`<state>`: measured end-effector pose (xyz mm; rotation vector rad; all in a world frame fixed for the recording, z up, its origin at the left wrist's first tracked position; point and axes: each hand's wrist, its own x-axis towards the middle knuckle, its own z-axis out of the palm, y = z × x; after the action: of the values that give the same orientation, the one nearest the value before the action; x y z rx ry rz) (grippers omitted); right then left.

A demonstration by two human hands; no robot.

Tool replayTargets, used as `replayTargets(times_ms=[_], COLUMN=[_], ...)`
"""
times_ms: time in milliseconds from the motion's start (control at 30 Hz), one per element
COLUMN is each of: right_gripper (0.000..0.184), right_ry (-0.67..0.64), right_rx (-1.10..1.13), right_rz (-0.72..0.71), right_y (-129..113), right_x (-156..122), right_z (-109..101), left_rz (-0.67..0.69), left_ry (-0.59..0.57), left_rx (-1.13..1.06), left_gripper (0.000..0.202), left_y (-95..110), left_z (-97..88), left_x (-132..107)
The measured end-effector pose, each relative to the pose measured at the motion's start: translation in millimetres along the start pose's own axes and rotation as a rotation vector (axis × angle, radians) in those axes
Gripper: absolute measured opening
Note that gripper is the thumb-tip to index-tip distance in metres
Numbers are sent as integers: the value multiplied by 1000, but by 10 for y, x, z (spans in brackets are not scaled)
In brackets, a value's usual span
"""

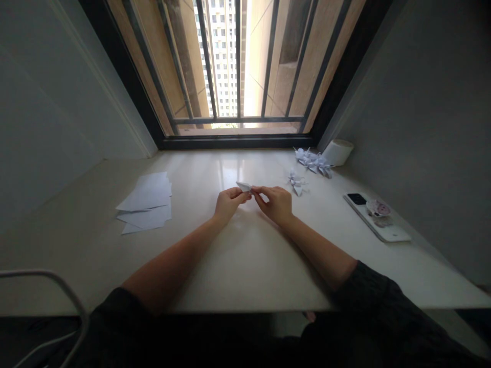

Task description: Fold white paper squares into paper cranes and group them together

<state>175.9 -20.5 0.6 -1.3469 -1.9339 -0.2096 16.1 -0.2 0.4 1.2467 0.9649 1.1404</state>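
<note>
A small folded piece of white paper, narrow and pointed toward the upper left, is held above the sill between both hands. My left hand pinches it from the left and below. On the other side, the fingertips of my right hand close on its right end. Part of the paper is hidden behind the fingers. Beyond my right hand lie a few folded paper cranes, with a larger cluster of them farther back.
Loose white paper sheets lie stacked unevenly at the left. A white roll stands in the back right corner, and a phone with a round grip lies at the right. A barred window closes off the back. A cable curves at lower left.
</note>
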Motion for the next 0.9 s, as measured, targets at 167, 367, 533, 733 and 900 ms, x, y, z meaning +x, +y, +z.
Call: replayTargets(times_ms=[167,367,533,733,900], right_gripper=[21,18,16,15,17], right_ry=[-9,-25,8,5,-31], right_rx=[-1,71,181,249,266], right_rz=[11,53,180,209,153], right_y=[-26,-45,-27,-30,-34], right_x=[9,19,4,5,6], right_z=[-15,-35,-1,-8,-44], left_rz=[10,29,77,120,103], left_ry=[5,1,-71,-67,-18], left_rx=[11,12,5,32,82], left_gripper=[31,27,27,27,27], left_y=[-7,2,-4,-35,-25], left_z=[2,7,6,0,-13], left_x=[0,-8,-13,-7,-9])
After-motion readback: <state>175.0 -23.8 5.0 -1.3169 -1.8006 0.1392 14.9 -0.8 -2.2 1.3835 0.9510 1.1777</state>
